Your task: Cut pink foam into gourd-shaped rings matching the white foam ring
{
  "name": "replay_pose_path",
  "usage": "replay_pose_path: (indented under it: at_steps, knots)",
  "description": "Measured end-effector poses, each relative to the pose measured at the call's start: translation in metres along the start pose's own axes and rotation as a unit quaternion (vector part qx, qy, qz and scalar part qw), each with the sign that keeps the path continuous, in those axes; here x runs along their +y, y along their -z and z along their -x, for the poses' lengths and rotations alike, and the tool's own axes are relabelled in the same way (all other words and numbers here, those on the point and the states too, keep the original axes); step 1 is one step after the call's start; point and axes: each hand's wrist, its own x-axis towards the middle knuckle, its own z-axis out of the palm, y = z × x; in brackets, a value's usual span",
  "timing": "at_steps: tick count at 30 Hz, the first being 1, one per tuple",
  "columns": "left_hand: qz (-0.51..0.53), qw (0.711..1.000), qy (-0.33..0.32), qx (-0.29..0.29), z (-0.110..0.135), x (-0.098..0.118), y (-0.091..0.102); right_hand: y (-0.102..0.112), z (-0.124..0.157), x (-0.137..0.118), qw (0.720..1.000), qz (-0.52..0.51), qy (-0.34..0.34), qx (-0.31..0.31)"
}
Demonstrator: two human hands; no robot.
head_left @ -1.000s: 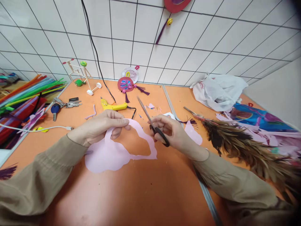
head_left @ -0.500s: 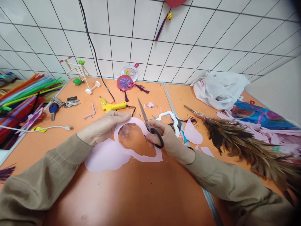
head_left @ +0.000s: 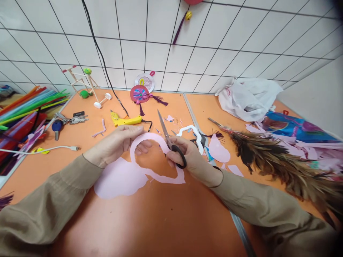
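My left hand (head_left: 115, 144) grips the upper left edge of a pink paper ring (head_left: 164, 178) with a wavy outline. Its thumb lies on top, while other fingers show through the ring's opening. Black-handled scissors (head_left: 164, 125) are in my right hand (head_left: 194, 160), blades pointing up and away; the ring's right side touches that hand by the thumb. Under my left wrist is a larger pink paper cutout (head_left: 118, 182), partly behind the ring. To the right of my right hand lie a white wavy outline (head_left: 197, 134) and a pear-shaped pink paper piece (head_left: 219, 150).
Behind my hands are a yellow glue gun (head_left: 127, 120), small paper scraps (head_left: 169, 117) and a tasselled red disc (head_left: 138, 93). Keys (head_left: 57, 125) and a white cable (head_left: 59, 148) lie left. A feather bundle (head_left: 268, 157) and a white plastic bag (head_left: 248, 98) occupy the right.
The fingers of my left hand under the ring have shifted and show more clearly through its opening. The scissors stay almost still. The view has tilted slightly.
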Motion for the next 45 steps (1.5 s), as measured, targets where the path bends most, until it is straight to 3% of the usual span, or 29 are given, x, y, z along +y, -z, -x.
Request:
replay_pose_path:
  at_steps: [5,11,25,29,33,38,41,45]
  knots:
    - [-0.087,0.996,0.018,-0.029,0.003,0.001,0.003,0.000,0.003,-0.001,0.999,0.009,-0.008,-0.048]
    - [-0.068,0.997,0.026,-0.010,0.003,0.006,0.008,0.015,0.004,-0.001,0.998,0.024,0.043,-0.050]
    - [-0.054,0.996,0.052,-0.054,0.003,0.001,0.007,0.017,0.002,0.000,0.994,0.061,0.036,-0.081]
    - [-0.092,0.993,0.004,-0.069,0.005,0.001,0.004,0.013,0.003,-0.001,0.995,0.021,0.015,-0.094]
    - [-0.145,0.983,-0.089,-0.074,0.011,0.006,0.001,0.016,0.002,0.001,0.991,-0.056,-0.004,-0.121]
    - [-0.221,0.953,-0.191,-0.081,0.017,0.013,0.003,0.024,-0.007,0.000,0.996,-0.055,0.069,-0.013]
    - [-0.191,0.957,-0.202,-0.085,0.015,0.011,0.005,0.026,-0.012,-0.001,0.997,-0.030,0.058,0.039]
    - [-0.098,0.974,-0.184,-0.089,0.008,-0.002,0.003,0.022,-0.011,-0.002,0.999,-0.028,0.013,-0.018]
